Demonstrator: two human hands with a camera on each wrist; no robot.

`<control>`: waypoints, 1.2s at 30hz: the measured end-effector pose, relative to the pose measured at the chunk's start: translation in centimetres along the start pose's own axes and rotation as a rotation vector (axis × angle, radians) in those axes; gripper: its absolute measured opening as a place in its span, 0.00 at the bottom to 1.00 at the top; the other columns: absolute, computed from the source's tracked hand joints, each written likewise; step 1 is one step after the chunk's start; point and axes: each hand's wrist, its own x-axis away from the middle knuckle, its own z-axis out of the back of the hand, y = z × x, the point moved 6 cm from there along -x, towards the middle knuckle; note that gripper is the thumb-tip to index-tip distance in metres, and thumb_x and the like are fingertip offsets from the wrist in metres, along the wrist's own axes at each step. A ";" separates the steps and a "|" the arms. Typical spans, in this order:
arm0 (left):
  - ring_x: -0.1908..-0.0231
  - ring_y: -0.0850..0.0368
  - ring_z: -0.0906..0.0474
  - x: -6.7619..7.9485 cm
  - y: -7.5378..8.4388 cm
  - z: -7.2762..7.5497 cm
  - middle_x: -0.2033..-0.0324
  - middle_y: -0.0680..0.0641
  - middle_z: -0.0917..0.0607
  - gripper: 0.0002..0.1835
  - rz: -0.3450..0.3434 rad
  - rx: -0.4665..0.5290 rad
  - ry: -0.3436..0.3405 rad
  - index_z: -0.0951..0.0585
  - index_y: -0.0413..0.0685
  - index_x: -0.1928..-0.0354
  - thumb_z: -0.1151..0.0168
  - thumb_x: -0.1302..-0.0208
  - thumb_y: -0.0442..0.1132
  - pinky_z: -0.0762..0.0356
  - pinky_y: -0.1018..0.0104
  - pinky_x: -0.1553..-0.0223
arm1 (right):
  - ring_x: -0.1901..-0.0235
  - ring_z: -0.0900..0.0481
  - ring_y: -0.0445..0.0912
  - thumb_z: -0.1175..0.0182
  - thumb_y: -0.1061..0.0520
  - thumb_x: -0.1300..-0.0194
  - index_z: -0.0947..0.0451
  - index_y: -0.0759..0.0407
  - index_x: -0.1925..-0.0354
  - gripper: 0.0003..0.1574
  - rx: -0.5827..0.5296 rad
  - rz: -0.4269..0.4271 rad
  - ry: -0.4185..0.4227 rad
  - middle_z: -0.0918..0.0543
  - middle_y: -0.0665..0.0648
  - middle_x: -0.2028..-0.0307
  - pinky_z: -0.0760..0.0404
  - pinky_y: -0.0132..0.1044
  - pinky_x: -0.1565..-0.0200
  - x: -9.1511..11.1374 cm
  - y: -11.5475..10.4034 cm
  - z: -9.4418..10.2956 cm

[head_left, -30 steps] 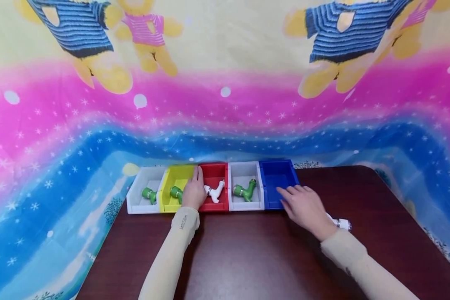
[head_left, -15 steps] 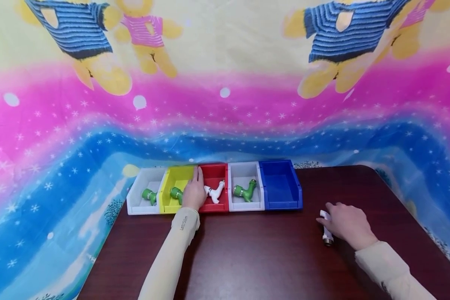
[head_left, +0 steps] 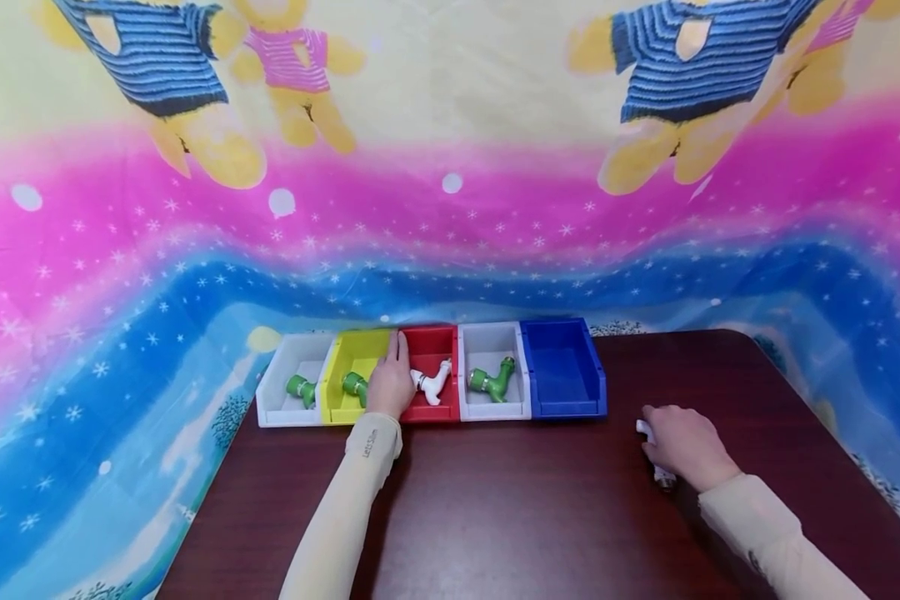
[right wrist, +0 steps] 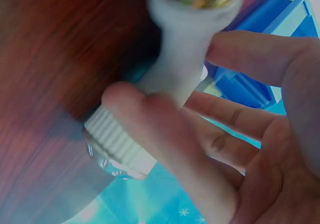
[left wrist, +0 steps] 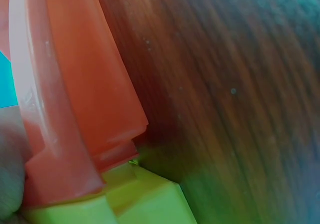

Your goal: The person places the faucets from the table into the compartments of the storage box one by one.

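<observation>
My right hand (head_left: 692, 446) holds a white plastic faucet (right wrist: 180, 59) over the table, to the right of the bins. In the right wrist view the thumb and fingers are around its body, with the brass-lined opening at the top and the ribbed collar lower left. My left hand (head_left: 390, 385) rests with straight fingers over the shared edge of the yellow bin (head_left: 328, 392) and the red bin (head_left: 429, 414). A white faucet (head_left: 433, 385) lies in the red bin. A green faucet (head_left: 355, 384) in the yellow bin is partly hidden by that hand.
At the left end, a white bin (head_left: 264, 408) contains a green faucet (head_left: 300, 389). Another white bin (head_left: 495, 412) with a green faucet (head_left: 493, 382) stands beside the blue bin (head_left: 562, 358). The row sits at the back of the dark wooden table (head_left: 510, 508), before a printed cloth (head_left: 450, 233).
My right hand has moved from the blue bin's front corner to the right and taken hold of the white faucet, which has turned on the table. The left hand has stayed put.
</observation>
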 end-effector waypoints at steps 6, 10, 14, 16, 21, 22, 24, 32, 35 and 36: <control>0.34 0.39 0.25 0.0 -0.1 0.0 0.17 0.43 0.48 0.49 0.014 -0.010 -0.016 0.51 0.46 0.17 0.34 0.33 0.36 0.20 0.50 0.37 | 0.76 0.21 0.52 0.24 0.67 0.51 0.16 0.64 0.60 0.17 0.058 0.071 0.023 0.18 0.60 0.69 0.16 0.52 0.73 -0.2 -0.8 -0.2; 0.34 0.39 0.25 -0.1 0.0 0.0 0.17 0.43 0.48 0.49 0.011 -0.004 -0.016 0.52 0.46 0.17 0.35 0.32 0.36 0.20 0.49 0.36 | 0.73 0.18 0.54 0.23 0.70 0.53 0.15 0.60 0.62 0.18 0.107 0.122 0.058 0.17 0.60 0.68 0.15 0.54 0.70 -0.3 -1.0 -0.2; 0.35 0.39 0.24 -0.1 0.1 0.0 0.17 0.43 0.47 0.47 0.001 -0.008 0.001 0.51 0.45 0.17 0.36 0.30 0.36 0.20 0.49 0.37 | 0.70 0.17 0.56 0.25 0.71 0.51 0.19 0.54 0.68 0.18 0.074 0.163 0.066 0.16 0.60 0.65 0.14 0.55 0.67 -0.4 -0.9 -0.2; 0.35 0.39 0.23 -0.2 0.1 0.1 0.18 0.43 0.46 0.46 -0.005 -0.015 0.011 0.51 0.45 0.17 0.37 0.30 0.36 0.19 0.49 0.37 | 0.71 0.18 0.53 0.27 0.71 0.49 0.21 0.52 0.70 0.18 0.048 0.187 0.050 0.16 0.58 0.65 0.14 0.53 0.67 -0.4 -0.8 -0.3; 0.35 0.39 0.24 -0.1 0.2 0.1 0.18 0.42 0.47 0.48 -0.004 -0.016 0.006 0.51 0.44 0.17 0.35 0.31 0.36 0.20 0.50 0.37 | 0.74 0.26 0.45 0.34 0.70 0.41 0.21 0.51 0.70 0.14 -0.004 0.208 -0.049 0.22 0.51 0.69 0.21 0.45 0.71 -0.5 -0.7 -0.7; 0.35 0.39 0.24 -0.1 0.2 0.1 0.17 0.43 0.47 0.48 0.000 -0.014 0.001 0.51 0.45 0.17 0.35 0.32 0.36 0.20 0.50 0.36 | 0.74 0.25 0.45 0.37 0.70 0.40 0.20 0.52 0.69 0.13 -0.021 0.198 -0.073 0.22 0.50 0.69 0.21 0.45 0.70 -0.5 -0.7 -0.8; 0.35 0.39 0.24 -0.1 0.2 0.0 0.17 0.43 0.48 0.49 0.008 -0.016 -0.009 0.51 0.45 0.17 0.34 0.32 0.36 0.21 0.50 0.36 | 0.72 0.23 0.46 0.41 0.70 0.38 0.18 0.53 0.69 0.14 -0.044 0.177 -0.107 0.19 0.50 0.70 0.20 0.48 0.68 -0.7 -0.6 -0.8; 0.36 0.40 0.23 -0.1 0.3 0.0 0.17 0.43 0.47 0.49 0.006 -0.021 -0.006 0.51 0.45 0.17 0.33 0.32 0.36 0.20 0.50 0.37 | 0.66 0.20 0.51 0.34 0.65 0.38 0.15 0.56 0.59 0.09 -0.121 0.137 -0.030 0.17 0.58 0.57 0.16 0.57 0.63 -0.6 -0.1 0.1; 0.36 0.40 0.23 -0.1 0.2 0.0 0.17 0.43 0.47 0.49 0.004 -0.020 -0.001 0.51 0.45 0.17 0.34 0.32 0.36 0.20 0.50 0.37 | 0.68 0.20 0.50 0.27 0.59 0.40 0.18 0.62 0.48 0.22 -0.110 0.093 0.051 0.21 0.62 0.56 0.15 0.53 0.66 -0.6 0.3 0.4; 0.36 0.40 0.23 -0.1 0.2 0.0 0.18 0.43 0.47 0.48 0.002 -0.018 0.005 0.50 0.45 0.17 0.34 0.32 0.36 0.19 0.50 0.37 | 0.69 0.20 0.51 0.26 0.57 0.40 0.20 0.64 0.45 0.27 -0.098 0.072 0.068 0.22 0.63 0.57 0.15 0.53 0.67 -0.6 0.5 0.4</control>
